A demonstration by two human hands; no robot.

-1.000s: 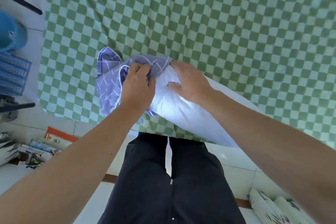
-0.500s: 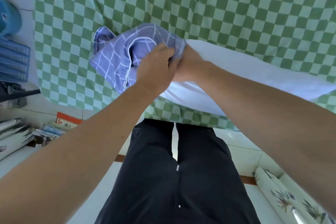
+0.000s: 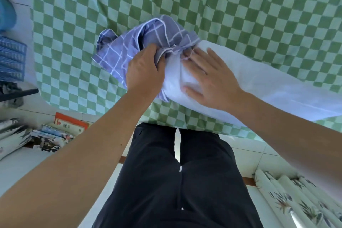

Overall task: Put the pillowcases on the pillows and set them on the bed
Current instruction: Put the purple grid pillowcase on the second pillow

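A white pillow (image 3: 268, 87) lies across the near edge of the bed, running from the middle out to the right. Its left end sits inside the bunched mouth of a blue pillowcase (image 3: 129, 50) with a white grid pattern. My left hand (image 3: 145, 72) is clenched on the pillowcase's gathered edge at the pillow's end. My right hand (image 3: 209, 76) lies flat on the pillow just right of that edge, fingers spread and pressing down. Most of the pillow is bare; the rest of the pillowcase is crumpled to the left.
The bed carries a green-and-white checked sheet (image 3: 240, 5). Books and magazines (image 3: 61, 129) lie on the tiled floor at the left. A blue ribbed object (image 3: 11, 59) stands at the far left. A floral fabric (image 3: 296, 200) is at the bottom right.
My right hand has come off the pillowcase edge and now lies flat and open on the pillow. The left hand still grips the bunched pillowcase, which covers slightly more of the pillow's end.
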